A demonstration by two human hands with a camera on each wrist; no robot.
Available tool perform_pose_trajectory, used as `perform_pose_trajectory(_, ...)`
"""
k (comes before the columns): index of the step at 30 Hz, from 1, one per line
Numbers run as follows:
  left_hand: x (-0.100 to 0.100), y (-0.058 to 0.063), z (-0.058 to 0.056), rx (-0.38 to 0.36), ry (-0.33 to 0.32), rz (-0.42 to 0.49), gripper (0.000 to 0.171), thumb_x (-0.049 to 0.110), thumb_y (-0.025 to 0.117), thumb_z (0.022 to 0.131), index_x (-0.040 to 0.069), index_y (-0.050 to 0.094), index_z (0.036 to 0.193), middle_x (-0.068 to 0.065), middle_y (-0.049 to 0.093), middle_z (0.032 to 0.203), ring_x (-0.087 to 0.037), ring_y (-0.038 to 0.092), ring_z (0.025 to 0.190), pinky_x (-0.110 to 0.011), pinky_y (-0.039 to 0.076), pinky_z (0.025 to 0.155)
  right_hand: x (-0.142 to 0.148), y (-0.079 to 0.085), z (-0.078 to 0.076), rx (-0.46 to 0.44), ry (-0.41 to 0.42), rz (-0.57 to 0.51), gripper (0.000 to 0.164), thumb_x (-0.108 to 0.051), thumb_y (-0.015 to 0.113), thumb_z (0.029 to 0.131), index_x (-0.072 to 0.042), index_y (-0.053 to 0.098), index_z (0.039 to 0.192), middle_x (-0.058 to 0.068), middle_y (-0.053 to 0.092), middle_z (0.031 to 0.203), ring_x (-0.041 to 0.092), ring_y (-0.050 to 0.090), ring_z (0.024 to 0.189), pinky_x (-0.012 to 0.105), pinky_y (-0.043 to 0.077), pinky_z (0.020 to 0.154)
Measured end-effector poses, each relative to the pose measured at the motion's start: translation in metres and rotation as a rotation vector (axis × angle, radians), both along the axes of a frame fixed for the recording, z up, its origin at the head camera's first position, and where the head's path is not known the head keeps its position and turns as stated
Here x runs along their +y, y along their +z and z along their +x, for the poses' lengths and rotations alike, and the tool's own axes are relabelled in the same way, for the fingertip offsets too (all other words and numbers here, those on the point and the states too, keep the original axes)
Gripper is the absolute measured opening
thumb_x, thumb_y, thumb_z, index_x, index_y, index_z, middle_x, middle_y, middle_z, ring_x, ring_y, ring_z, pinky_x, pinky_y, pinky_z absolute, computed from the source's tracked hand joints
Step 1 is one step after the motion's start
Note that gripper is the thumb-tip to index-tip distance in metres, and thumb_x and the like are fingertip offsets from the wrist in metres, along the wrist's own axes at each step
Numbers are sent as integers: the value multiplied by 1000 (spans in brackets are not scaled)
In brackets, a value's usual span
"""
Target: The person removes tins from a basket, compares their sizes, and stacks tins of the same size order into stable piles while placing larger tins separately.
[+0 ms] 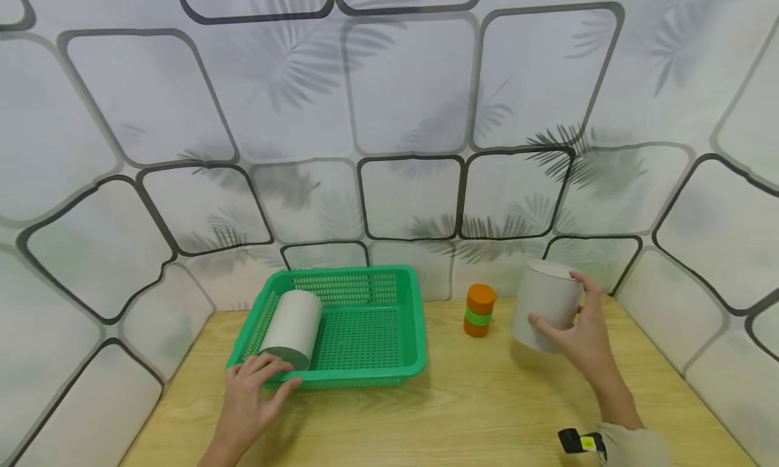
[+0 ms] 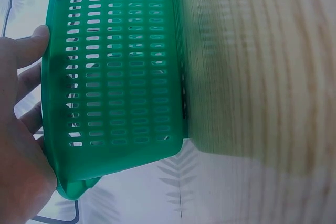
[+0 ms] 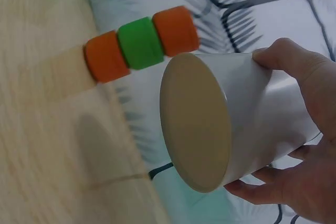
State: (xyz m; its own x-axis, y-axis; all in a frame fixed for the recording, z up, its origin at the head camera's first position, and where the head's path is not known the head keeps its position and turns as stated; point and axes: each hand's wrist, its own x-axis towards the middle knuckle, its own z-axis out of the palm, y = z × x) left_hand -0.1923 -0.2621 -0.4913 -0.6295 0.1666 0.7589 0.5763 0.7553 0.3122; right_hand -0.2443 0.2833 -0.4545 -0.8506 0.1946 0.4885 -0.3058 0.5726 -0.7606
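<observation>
My right hand (image 1: 583, 332) grips a white cylinder (image 1: 544, 305) round its side, thumb on the near face and fingers behind. The cylinder tilts slightly and hangs over the table, its flat base (image 3: 195, 124) showing in the right wrist view. At the front left corner of the green plastic basket (image 1: 389, 372), my left hand (image 1: 249, 399) holds the rim, with fingers over the top edge. A second white cylinder (image 1: 295, 325) lies on its side in the left part of the basket, close to those fingertips. The left wrist view shows the slotted basket wall (image 2: 121, 82).
Between the basket and the held cylinder stands a small upright column, orange with a green middle band (image 1: 479, 311). The wooden table (image 1: 462, 413) meets a patterned cloth wall (image 1: 408, 197) at the back and both sides.
</observation>
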Motion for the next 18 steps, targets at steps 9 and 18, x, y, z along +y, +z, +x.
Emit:
perform_pose_trajectory(9, -2, 1, 1, 3, 2, 3, 27, 14, 92, 67, 20, 74, 86, 12, 67, 90, -15, 55, 84, -41, 24, 76, 1, -27, -16, 73, -23, 84, 103, -5, 90, 72, -10, 28, 154, 30, 32, 148, 52, 42, 122, 76, 41, 82)
perform_pose_trajectory(18, 0, 0, 1, -8, 13, -3, 26, 15, 92, 68, 20, 74, 86, 13, 67, 91, -15, 55, 84, -40, 23, 75, 5, -41, -18, 111, -16, 168, 109, -6, 91, 71, -9, 26, 158, 34, 26, 153, 57, 32, 135, 79, 34, 91)
